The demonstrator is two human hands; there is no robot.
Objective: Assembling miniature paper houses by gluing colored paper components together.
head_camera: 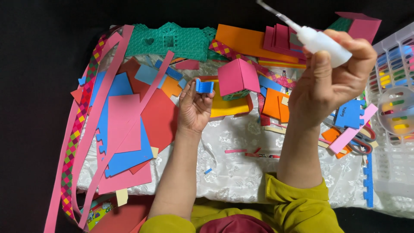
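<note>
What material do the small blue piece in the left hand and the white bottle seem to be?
Small blue piece: probably craft foam, matte, with a ribbed woven texture. White bottle: seemingly soft plastic, smooth and slightly glossy, with a thin translucent nozzle.

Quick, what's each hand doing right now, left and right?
Left hand: closed on a small blue ridged piece, pinched at the fingertips.
Right hand: closed around a white squeeze bottle, its nozzle pointing up and left.

small blue ridged foam piece [204, 86] | pinched upright at left fingertips, above the surface || white glue bottle [321, 42] | gripped tilted, thin nozzle pointed up-left
</note>
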